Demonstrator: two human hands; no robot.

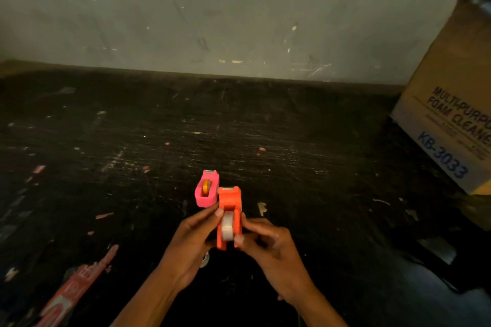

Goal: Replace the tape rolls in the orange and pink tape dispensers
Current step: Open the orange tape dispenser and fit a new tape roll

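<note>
The orange tape dispenser point(230, 200) is held upright between both hands over the dark table, with a clear whitish tape roll point(227, 226) seated in its slot. My left hand point(191, 241) grips its left side, thumb at the roll's top edge. My right hand point(268, 244) grips its right side, fingertips near the roll's lower part. The pink tape dispenser point(205, 190) lies on the table just beyond and left of the orange one, with a yellow-orange roll point(206, 186) in its slot. A small pale roll-like thing point(205, 259) shows partly under my left hand.
A cardboard box point(449, 114) printed "multipurpose foam cleaner" stands at the right against the grey wall. A red and white paper strip point(79, 287) lies at the lower left. The scratched black table point(132, 141) carries small paper scraps.
</note>
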